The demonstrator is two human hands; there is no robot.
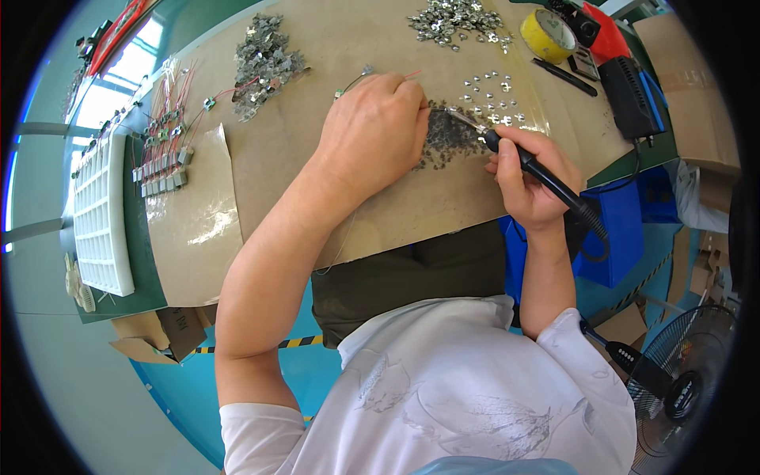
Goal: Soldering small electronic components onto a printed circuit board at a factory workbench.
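Observation:
My right hand [537, 176] grips a black soldering iron [546, 176] like a pen. Its metal tip points left over a dark, speckled patch [453, 142] of the brown work sheet. Just left of the tip, my left hand [370, 127] is closed, palm down, with fingers pinched; what lies between them is hidden. Beyond its knuckles show a thin wire with small parts at its ends [367, 70] and a short red wire [413, 74]. Small shiny metal clips [491, 96] lie scattered beyond the iron.
Piles of grey metal pieces [265, 63] and shiny clips [459, 20] sit at the back. Wired parts [166, 150] and a white slotted tray [101, 214] are left. Yellow tape [548, 36], a black pen [564, 77] and a black box with cable [631, 96] stand right; a fan [681, 388] is lower right.

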